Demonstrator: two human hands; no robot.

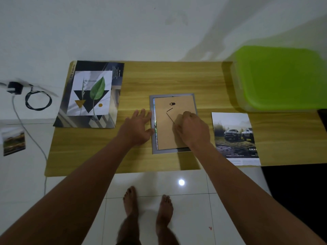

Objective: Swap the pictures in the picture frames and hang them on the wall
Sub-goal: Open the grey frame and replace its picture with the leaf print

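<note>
A grey picture frame (153, 142) lies face down in the middle of the wooden table (159, 78). Its brown backing board (164, 131) sits in it slightly askew, with a small hanger clip (172, 103) near the top. My left hand (137, 127) lies flat with straight fingers against the frame's left edge. My right hand (192, 129) rests on the backing board with fingers curled at the fold-out stand; what it pinches is hidden. A leaf print (90, 92) lies on a larger dark poster (116, 82) at the table's left. A truck picture (235, 137) lies to the right.
A green plastic lid or bin (283, 76) stands at the table's far right. On the floor to the left are a black charger with coiled cable (38, 101) and a small landscape photo (14, 141). My bare feet (146, 202) stand on white tiles before the table.
</note>
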